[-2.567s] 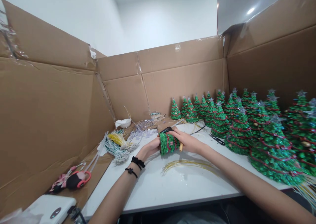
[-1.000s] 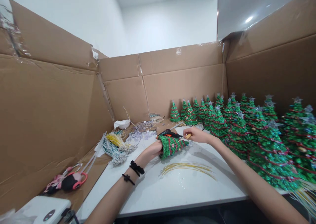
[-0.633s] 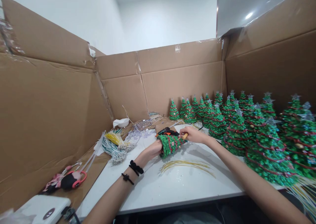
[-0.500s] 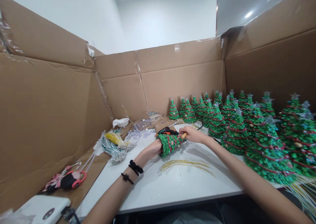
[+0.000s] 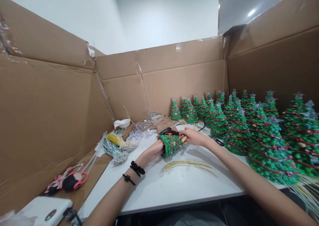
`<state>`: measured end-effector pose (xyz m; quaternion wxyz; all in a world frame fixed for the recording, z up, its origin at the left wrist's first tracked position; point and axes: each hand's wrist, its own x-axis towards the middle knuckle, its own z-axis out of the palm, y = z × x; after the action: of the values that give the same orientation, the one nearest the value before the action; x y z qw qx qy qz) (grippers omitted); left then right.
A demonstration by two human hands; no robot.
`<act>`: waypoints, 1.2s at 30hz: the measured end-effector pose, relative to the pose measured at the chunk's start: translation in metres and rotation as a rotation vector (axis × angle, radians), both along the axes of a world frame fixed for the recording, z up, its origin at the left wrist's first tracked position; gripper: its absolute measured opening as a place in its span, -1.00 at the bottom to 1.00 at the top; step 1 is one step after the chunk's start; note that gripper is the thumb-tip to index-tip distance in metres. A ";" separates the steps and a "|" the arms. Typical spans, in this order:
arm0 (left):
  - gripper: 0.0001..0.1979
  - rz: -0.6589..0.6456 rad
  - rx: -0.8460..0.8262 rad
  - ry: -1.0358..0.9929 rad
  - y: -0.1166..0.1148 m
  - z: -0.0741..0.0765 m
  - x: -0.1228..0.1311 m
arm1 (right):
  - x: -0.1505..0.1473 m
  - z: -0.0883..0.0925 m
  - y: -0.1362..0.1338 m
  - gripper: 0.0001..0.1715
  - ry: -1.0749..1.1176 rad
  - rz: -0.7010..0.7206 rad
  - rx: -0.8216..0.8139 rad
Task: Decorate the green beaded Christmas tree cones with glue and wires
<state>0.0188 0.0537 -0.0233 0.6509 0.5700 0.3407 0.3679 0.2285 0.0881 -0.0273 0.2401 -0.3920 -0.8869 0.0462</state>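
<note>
A small green tinsel Christmas tree with red garland lies tilted on its side above the white table, its tip to the right. My left hand holds it at the wide base, the fingertips out of sight inside the opening. By the tree's upper part, my right hand is closed round a tool with a wooden handle; its working end is hidden against the tree. Just behind the tree lies a black and orange glue gun. Loose yellow wires are spread in front of the tree.
Several finished-looking Christmas trees with clear stars crowd the right side. Black-handled scissors lie beside them. Bundles of white, green and yellow wires are at left, near a white power bank. Cardboard walls surround the table.
My right hand has shifted slightly left with the wooden-handled tool, whose handle now angles differently. My left hand and the tree have barely moved.
</note>
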 end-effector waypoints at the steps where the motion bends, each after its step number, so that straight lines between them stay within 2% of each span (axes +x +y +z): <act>1: -0.71 -0.006 0.001 -0.007 0.000 0.000 0.001 | 0.003 0.000 0.002 -0.79 0.006 0.008 -0.009; 7: -0.76 0.005 -0.013 0.010 0.000 -0.001 -0.001 | 0.018 0.005 0.011 -0.75 0.069 0.070 -0.035; 11: -0.78 0.009 -0.021 0.031 0.002 -0.002 -0.004 | 0.011 0.005 0.005 -0.74 0.077 0.049 -0.006; 17: -0.77 0.059 -0.049 0.029 0.007 -0.001 -0.007 | 0.002 0.003 -0.001 -0.71 0.063 0.060 -0.051; 25: -0.81 0.069 -0.095 0.127 0.010 0.000 -0.009 | 0.020 0.009 0.008 -0.80 0.179 0.160 -0.316; 30: -0.75 0.102 -0.101 0.152 0.010 0.003 -0.015 | 0.008 0.004 0.005 -0.81 0.182 0.202 -0.248; 36: -0.75 0.071 -0.101 0.189 0.016 0.002 -0.028 | -0.001 0.000 0.002 -0.78 0.196 0.198 -0.231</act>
<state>-0.0090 0.0701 -0.0214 0.6303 0.5562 0.4388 0.3177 0.2278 0.0904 -0.0269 0.2732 -0.3211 -0.8823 0.2094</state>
